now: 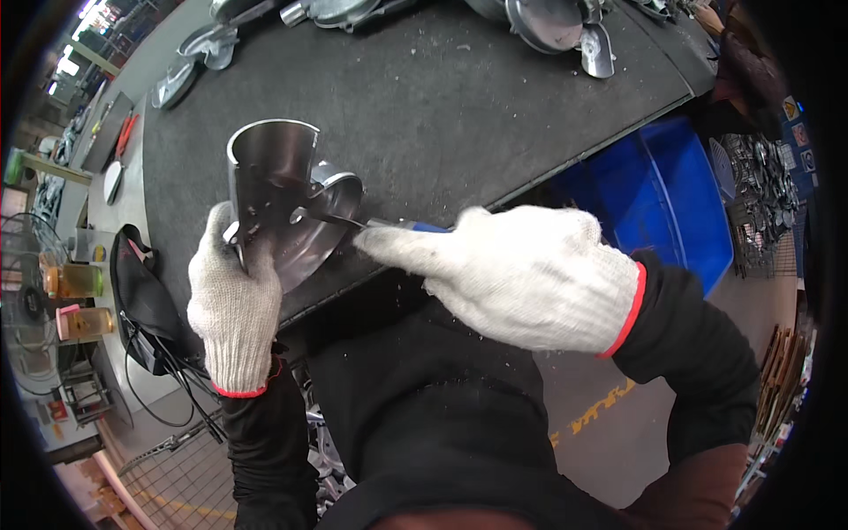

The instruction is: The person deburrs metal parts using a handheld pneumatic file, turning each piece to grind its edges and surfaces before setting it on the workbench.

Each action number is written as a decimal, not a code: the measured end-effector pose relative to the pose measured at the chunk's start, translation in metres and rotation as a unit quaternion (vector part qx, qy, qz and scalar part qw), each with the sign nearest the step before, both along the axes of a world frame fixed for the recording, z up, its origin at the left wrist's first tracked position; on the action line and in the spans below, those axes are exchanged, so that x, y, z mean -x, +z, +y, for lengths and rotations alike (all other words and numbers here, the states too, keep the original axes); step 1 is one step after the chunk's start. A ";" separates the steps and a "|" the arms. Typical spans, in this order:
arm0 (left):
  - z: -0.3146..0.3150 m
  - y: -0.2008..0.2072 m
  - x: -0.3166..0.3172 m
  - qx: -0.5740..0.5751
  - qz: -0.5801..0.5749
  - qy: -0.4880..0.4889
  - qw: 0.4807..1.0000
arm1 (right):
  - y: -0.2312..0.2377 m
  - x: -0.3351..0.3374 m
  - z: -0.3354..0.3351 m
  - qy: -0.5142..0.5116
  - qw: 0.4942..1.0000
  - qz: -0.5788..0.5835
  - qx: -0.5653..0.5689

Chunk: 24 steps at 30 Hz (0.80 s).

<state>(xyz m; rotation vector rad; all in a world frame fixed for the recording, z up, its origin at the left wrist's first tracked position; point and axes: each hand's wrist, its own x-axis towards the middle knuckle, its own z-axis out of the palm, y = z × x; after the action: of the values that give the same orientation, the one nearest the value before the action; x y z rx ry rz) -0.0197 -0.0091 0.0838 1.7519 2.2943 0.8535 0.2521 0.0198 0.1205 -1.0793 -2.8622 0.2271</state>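
Observation:
My left hand [234, 305], in a white knit glove with a red cuff, is closed round the lower side of a shiny metal casting [272, 163]. A curved, open-topped wall rises from this part, and a rounded bowl-like section sits on its right. My right hand [534, 278], gloved the same way, grips a hand tool [431, 227] with a blue handle and a thin metal shaft. Its index finger lies along the tool. The shaft's tip reaches the casting near a small hole; exact contact is hard to make out. Most of the handle is hidden in the glove.
Several metal castings [548, 22] lie along the far side of the dark tabletop [424, 115]. A blue bin [680, 194] stands beyond the right edge. At the left are a black bag [141, 287], red-handled pliers [126, 137] and jars [79, 281]. Another person's sleeve [751, 71] shows at upper right.

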 end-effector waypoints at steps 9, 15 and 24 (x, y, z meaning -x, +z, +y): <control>-0.020 -0.016 0.005 -0.015 -0.026 0.020 0.999 | -0.068 0.006 -0.032 -0.122 0.337 0.426 0.831; -0.024 -0.009 -0.003 -0.005 -0.023 0.035 0.999 | -0.054 0.010 -0.029 -0.065 0.918 0.227 0.320; -0.039 -0.039 0.020 -0.120 0.029 0.019 0.992 | -0.040 0.011 -0.020 -0.067 0.977 0.023 0.199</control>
<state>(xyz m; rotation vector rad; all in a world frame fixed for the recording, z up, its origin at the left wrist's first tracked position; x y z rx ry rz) -0.0396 -0.0481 0.0445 1.8534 2.3531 1.1434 0.2408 0.0000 0.0801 -1.3003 -2.7528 0.8317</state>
